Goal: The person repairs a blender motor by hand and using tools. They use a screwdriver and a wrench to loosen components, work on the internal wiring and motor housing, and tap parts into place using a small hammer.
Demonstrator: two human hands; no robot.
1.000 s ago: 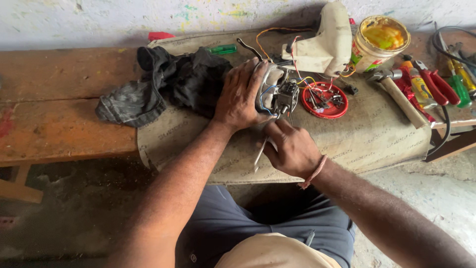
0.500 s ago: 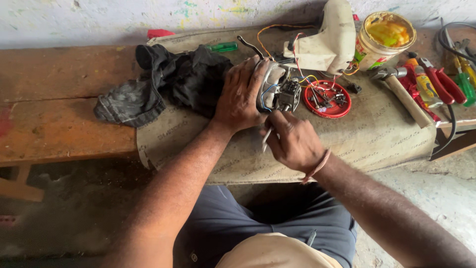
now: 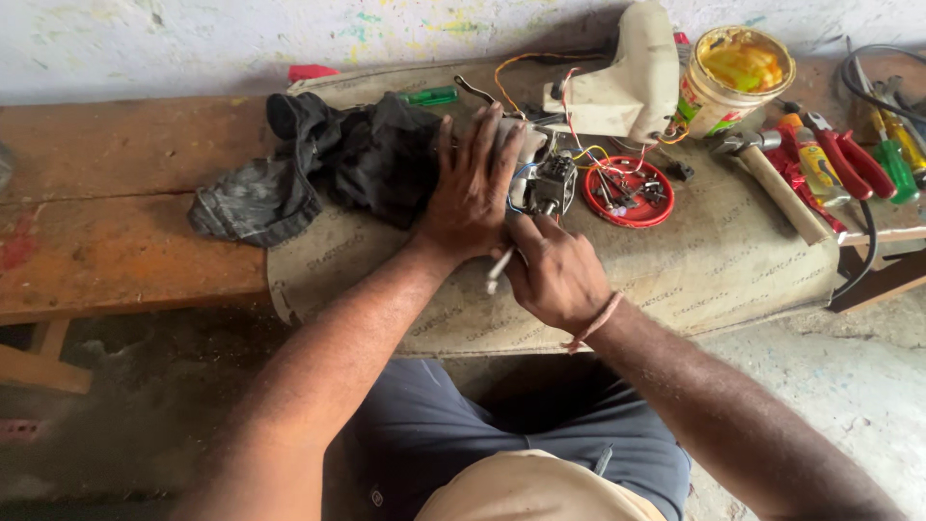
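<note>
From the head view, the left hand (image 3: 471, 188) lies flat, fingers spread, over a small metal motor part (image 3: 550, 183) on the surface (image 3: 733, 260), hiding much of it, while the right hand (image 3: 555, 275) has its grip clamped on a pale-handled tool (image 3: 499, 270) whose tip is hidden behind the fingers. Just right of the part, a red lid (image 3: 632, 207) holds small screws and bits too small to tell apart, and beyond it a tin (image 3: 738, 72) holds yellow paste; the tools (image 3: 849, 164) at the far right are cut off by the edge.

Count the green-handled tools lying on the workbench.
2. One green-handled screwdriver lies behind the dark crumpled cloth; another green-handled tool sits at the far right among red-handled tools. Others may be hidden.
</note>
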